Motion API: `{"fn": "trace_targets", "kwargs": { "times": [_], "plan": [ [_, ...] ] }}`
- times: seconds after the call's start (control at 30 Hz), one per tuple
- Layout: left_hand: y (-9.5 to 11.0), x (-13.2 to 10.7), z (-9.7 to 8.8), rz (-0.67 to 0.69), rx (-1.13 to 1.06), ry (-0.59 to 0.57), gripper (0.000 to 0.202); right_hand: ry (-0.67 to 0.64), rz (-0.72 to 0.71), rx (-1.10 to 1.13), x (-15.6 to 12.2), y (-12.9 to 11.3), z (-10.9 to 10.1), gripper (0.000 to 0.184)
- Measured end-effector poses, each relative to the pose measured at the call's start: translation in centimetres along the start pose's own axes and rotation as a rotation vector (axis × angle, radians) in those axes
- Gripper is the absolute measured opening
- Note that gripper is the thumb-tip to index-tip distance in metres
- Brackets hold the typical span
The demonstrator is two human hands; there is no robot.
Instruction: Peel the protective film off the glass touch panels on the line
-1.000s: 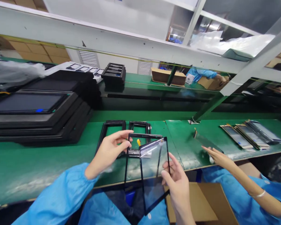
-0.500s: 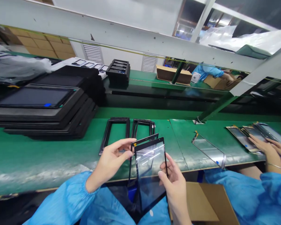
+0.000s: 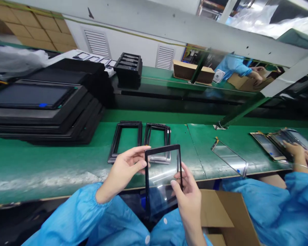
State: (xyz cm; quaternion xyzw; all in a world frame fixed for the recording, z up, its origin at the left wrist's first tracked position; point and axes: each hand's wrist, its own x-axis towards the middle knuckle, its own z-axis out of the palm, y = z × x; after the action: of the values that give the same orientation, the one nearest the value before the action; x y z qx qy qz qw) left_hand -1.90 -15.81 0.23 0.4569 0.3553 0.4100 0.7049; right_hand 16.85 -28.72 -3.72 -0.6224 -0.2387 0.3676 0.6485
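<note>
Both my hands hold a black-bordered glass touch panel (image 3: 159, 191) upright above my lap. My left hand (image 3: 124, 172) pinches its upper left corner, thumb in front. My right hand (image 3: 190, 196) grips the right edge, its thumb over the front and its fingers showing through the clear glass. Panel and backing frame line up so closely that I cannot make out a gap between them. Just beyond, on the green bench (image 3: 92, 164), lie black rectangular frames (image 3: 113, 141) in two small stacks, the right stack (image 3: 168, 136) partly hidden by the panel.
Stacked black trays (image 3: 74, 112) with screens stand at left. A loose clear panel (image 3: 229, 157) lies to the right, near a co-worker's hands (image 3: 297, 153) and several screens (image 3: 268, 147). An open cardboard box (image 3: 236, 212) sits below the bench edge. A green post (image 3: 236, 114) rises behind.
The glass panel and the thin black frame behind it, apart and offset before, now line up as one. My right hand has shifted slightly up and left. The view has tilted down.
</note>
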Motion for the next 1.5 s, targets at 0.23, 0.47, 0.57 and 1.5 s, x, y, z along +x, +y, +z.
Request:
{"fn": "trace_targets", "kwargs": {
  "times": [0.23, 0.47, 0.57, 1.5],
  "plan": [
    [-0.3, 0.1, 0.0, -0.016, -0.009, 0.013, 0.044, 0.006, -0.007, -0.024, 0.0, -0.1, 0.2, 0.067],
    [-0.3, 0.0, 0.4, -0.037, 0.013, 0.059, 0.051, -0.001, -0.155, -0.227, -0.2, 1.4, -0.5, 0.059],
    [0.0, -0.3, 0.4, -0.04, 0.091, 0.076, 0.051, 0.068, -0.39, -0.439, 0.5, 0.7, -1.1, 0.046],
    [1.8, -2.0, 0.9, 0.045, 0.732, -0.405, 0.047, -0.403, 0.093, -0.014, 2.6, -3.8, -0.2, 0.041]
  ]
}}
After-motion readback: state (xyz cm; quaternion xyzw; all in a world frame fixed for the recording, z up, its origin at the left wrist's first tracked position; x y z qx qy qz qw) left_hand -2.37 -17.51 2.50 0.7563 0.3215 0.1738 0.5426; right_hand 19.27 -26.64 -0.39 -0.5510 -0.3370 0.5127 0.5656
